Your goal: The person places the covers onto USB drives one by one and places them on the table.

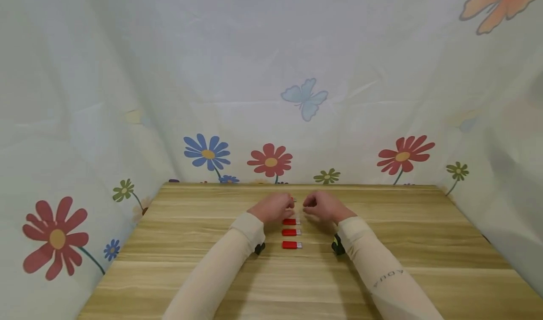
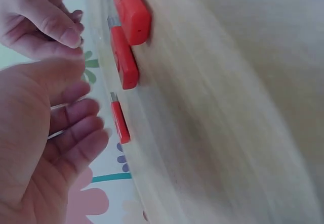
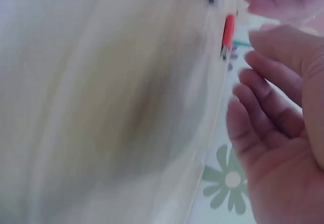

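Red USB sticks with silver plugs lie in a column on the wooden table, plugs toward the right. The nearest USB stick (image 1: 290, 245) is below both hands, with a second stick (image 1: 289, 232) and a third stick (image 1: 289, 222) beyond it. A farther USB stick (image 1: 292, 200) is partly hidden by my left hand (image 1: 273, 207). My right hand (image 1: 325, 206) faces the left across a small gap. Loosely bent fingers show on the left hand (image 2: 45, 128) in the left wrist view and on the right hand (image 3: 278, 107) in the right wrist view. I see nothing held in either.
The wooden table (image 1: 178, 244) ends at a back edge just past the hands. A pale curtain (image 1: 237, 65) printed with flowers and butterflies surrounds it at the back and both sides. Dark straps (image 1: 338, 244) sit at the wrists.
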### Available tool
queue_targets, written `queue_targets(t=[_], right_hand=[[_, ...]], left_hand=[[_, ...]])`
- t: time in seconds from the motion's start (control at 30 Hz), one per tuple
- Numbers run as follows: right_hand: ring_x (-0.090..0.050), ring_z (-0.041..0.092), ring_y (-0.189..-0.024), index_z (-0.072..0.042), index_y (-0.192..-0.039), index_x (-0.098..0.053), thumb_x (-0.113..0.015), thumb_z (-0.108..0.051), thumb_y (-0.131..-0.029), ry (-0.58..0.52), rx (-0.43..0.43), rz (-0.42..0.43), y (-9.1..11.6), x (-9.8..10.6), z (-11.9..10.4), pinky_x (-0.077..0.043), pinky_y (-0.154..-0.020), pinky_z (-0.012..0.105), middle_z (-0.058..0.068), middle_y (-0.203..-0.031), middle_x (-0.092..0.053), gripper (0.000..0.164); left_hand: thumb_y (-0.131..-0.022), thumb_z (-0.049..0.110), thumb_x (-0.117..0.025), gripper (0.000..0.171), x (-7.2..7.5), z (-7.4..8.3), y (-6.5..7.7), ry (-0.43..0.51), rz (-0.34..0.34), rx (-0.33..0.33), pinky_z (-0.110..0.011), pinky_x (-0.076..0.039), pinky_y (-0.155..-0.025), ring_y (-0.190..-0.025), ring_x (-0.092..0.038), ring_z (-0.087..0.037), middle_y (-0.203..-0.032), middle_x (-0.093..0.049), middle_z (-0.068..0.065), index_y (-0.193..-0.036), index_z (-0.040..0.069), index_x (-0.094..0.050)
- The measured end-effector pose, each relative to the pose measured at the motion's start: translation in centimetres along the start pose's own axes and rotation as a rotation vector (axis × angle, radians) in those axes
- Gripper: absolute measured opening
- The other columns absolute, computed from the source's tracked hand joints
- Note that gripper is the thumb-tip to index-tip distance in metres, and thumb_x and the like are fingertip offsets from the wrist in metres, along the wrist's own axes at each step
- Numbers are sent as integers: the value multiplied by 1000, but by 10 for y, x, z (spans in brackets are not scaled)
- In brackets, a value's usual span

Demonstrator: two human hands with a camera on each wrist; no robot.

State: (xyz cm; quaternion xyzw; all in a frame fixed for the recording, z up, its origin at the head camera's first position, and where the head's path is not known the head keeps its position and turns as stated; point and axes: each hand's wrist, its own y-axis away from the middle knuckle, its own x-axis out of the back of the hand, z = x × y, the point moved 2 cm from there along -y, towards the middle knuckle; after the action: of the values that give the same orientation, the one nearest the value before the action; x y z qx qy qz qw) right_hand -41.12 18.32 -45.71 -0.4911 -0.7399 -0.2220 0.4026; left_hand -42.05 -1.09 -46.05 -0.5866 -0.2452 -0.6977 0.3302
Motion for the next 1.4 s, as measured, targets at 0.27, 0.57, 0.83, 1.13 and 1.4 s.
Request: queue_targets(t=[0.27, 0.57, 0.83, 1.13, 1.4], right_hand=[[-68, 37, -105, 2, -102, -78, -64, -6, -82, 263, 28, 193, -7, 15, 23, -56, -92, 50, 18, -108, -73, 25], [-64, 46, -112, 3, -109, -75, -67, -8, -82, 396, 13, 267, -7, 18, 39, -51, -101, 56, 23, -112, -73, 31], [-58, 21, -75, -6, -76, -70, -68, -6, -86, 393, -8, 212, -7, 18, 52, -50, -69, 39, 8, -80, -66, 10], [-54, 18, -70, -11, -73, -69, -70, -8, -90, 353, -48, 172, -11, 18, 56, -47, -66, 36, 4, -77, -64, 17], [-44, 14, -57, -11, -62, -62, -70, -9, -91, 309, -82, 126, -12, 23, 51, -40, -57, 31, -1, -60, -52, 30]], left_hand=[[-101, 24, -65, 18, -8, -6, -22, -124, 69, 64, -29, -55, -93, -93, -61, -16, -107, -67, -1, -110, 13, -75], [-104, 17, -58, 23, -21, -13, -38, -208, 61, 113, -31, -53, -100, -107, -64, -16, -119, -68, -1, -122, 17, -73], [-101, 10, -62, 17, -19, -13, -39, -250, 52, 142, -33, -54, -99, -106, -65, -19, -115, -69, -4, -113, 13, -73], [-101, 10, -61, 14, -15, -11, -36, -256, 73, 165, -34, -53, -102, -110, -66, -21, -119, -70, -5, -108, 10, -73], [-102, 13, -62, 14, -18, -14, -39, -258, 82, 170, -33, -53, -102, -107, -66, -19, -117, -71, -4, -107, 12, -74]])
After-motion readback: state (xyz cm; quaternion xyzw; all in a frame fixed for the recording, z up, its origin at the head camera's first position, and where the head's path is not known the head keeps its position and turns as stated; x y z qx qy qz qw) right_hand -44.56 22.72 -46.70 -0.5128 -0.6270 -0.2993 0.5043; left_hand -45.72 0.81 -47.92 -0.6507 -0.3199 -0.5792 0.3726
